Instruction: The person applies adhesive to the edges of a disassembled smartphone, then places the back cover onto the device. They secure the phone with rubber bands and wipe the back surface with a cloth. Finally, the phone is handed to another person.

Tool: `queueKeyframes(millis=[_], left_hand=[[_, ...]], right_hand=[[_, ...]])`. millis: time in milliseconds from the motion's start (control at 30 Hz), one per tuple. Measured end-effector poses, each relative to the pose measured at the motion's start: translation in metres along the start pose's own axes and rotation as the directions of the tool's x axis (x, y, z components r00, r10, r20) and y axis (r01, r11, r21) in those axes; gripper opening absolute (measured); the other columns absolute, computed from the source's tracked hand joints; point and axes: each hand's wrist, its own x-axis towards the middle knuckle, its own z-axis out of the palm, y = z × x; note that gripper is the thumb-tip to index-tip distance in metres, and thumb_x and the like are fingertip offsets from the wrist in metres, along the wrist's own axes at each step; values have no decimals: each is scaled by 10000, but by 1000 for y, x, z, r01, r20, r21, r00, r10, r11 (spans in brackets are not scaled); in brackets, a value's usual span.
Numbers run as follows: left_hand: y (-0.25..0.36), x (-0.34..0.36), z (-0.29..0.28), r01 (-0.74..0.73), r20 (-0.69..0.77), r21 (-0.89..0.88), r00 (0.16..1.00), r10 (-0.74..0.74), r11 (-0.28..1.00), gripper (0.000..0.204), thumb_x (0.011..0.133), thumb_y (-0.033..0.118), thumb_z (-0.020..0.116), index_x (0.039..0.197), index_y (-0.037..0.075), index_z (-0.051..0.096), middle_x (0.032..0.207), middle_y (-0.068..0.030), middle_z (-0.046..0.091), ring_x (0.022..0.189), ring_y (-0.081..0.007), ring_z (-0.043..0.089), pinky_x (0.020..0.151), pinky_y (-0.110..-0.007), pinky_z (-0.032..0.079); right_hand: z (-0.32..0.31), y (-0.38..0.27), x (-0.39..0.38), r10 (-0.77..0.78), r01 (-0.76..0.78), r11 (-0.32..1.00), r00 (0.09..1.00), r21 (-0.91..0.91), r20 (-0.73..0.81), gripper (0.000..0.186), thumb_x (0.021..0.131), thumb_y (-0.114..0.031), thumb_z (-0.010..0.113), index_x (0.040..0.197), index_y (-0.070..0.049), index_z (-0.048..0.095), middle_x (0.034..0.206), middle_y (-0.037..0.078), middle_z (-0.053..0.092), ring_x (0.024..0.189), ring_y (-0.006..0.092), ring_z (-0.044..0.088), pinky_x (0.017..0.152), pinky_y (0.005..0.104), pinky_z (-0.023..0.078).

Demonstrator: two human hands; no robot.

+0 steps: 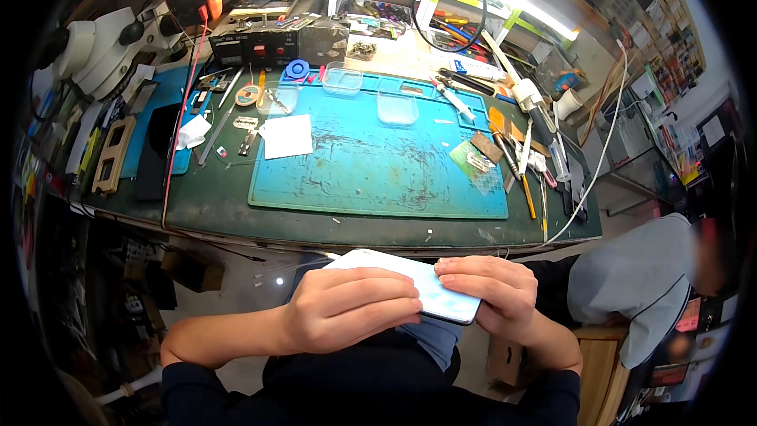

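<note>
Between my two hands, just off the near edge of the workbench, is a smartphone (pixel 443 297) with a pale, lit-looking face and a dark edge. My left hand (pixel 347 308) is closed on its left part, with the fingers laid across the face. The right end sits in my right hand (pixel 495 292), whose fingers bend over the top edge. The phone is tilted, its right end lower in the picture. Both palms hide parts of it. Beyond, a blue work mat (pixel 371 166) lies on the bench.
Clear plastic trays (pixel 397 109) and a white card (pixel 288 137) rest on the mat. Tools, a syringe (pixel 456 101) and brushes (pixel 505 142) crowd its right side. A microscope (pixel 98 47) stands far left. Another person in a grey top (pixel 631 276) is at the right.
</note>
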Motion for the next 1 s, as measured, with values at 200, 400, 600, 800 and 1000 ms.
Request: queueKeyframes(millis=[200,400,600,800,1000], left_hand=[[-1,-4,1,-81,-17,47,996,82,996,234,798,40,814,1013,-26,748,1030,-123,737,930,-254,767,737,-317,643],[-2,-2,-1,-176,19,153,984,176,972,251,790,31,811,1027,-26,750,1023,-121,739,903,-240,763,718,-308,638],[-1,-1,5,68,-42,-1,997,-68,998,269,790,29,844,1031,-28,738,986,-128,733,833,-226,743,687,-304,629],[-2,-1,4,92,-61,5,994,-91,996,279,788,23,858,1038,-16,740,977,-121,745,803,-227,748,682,-300,629],[-2,-2,4,152,-50,-24,987,-153,988,264,789,25,864,1017,-17,737,994,-125,756,799,-224,755,678,-301,634]], right_hand=[[2,-1,-3,25,-25,998,1000,50,1,359,768,50,714,1117,-24,752,1117,154,770,996,292,771,812,341,631],[3,-1,-3,18,-18,999,1000,41,-9,377,764,64,708,1128,-27,749,1111,149,776,973,288,776,792,336,630],[4,0,-6,86,-86,995,996,46,13,356,772,50,750,1119,-32,740,1100,127,783,954,277,779,765,330,628],[3,-2,-4,156,-161,983,986,87,53,311,806,9,793,1109,-35,742,1071,99,791,887,256,779,723,322,616],[4,-2,-3,176,-179,976,984,122,39,280,822,-36,826,1091,-36,751,1042,89,792,845,243,773,696,319,604]])
